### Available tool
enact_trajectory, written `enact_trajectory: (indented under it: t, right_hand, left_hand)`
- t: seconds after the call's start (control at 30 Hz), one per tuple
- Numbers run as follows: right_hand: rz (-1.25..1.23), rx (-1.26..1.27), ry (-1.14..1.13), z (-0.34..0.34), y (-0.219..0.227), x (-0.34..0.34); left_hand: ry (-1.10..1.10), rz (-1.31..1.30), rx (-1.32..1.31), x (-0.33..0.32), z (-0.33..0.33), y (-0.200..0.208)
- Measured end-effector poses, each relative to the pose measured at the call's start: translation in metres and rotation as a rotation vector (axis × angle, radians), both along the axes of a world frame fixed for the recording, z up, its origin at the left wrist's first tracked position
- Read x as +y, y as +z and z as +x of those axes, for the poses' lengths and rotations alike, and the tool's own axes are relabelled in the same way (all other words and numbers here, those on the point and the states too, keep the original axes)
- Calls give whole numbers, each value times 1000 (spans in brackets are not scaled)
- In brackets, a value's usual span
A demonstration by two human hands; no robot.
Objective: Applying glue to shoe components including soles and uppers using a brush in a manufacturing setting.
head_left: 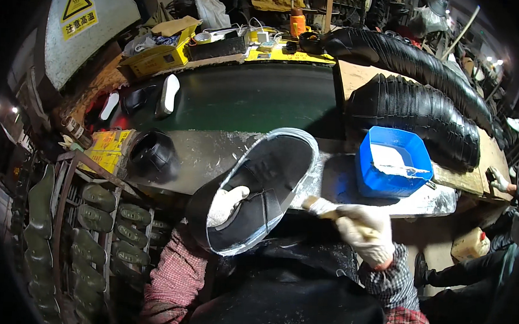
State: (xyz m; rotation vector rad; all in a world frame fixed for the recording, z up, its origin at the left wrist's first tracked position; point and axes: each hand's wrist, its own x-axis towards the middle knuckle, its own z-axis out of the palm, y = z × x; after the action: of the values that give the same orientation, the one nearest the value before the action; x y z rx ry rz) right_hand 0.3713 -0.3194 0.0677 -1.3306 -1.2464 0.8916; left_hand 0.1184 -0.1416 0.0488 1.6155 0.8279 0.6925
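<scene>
Inside black shoe piece (pixel 274 162) | left fingers (pixel 226 205) holding it | right fingers (pixel 355 215) gripping brush (pixel 319 206)

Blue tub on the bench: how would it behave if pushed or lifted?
The blue tub looks like moulded plastic, so probably fairly stiff. The white stuff inside likely adds weight and, if fluid, could slosh. It's broad and seems to sit flat on the bench, so a push would probably slide it rather than tip it.
</scene>
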Motion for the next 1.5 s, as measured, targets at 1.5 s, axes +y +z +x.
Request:
enact_trajectory:
  t: [1.5]
  right_hand:
    - [-174,-174,173,42,-126,56]
  left_hand:
    - [933,257,-653,26,-161,61]
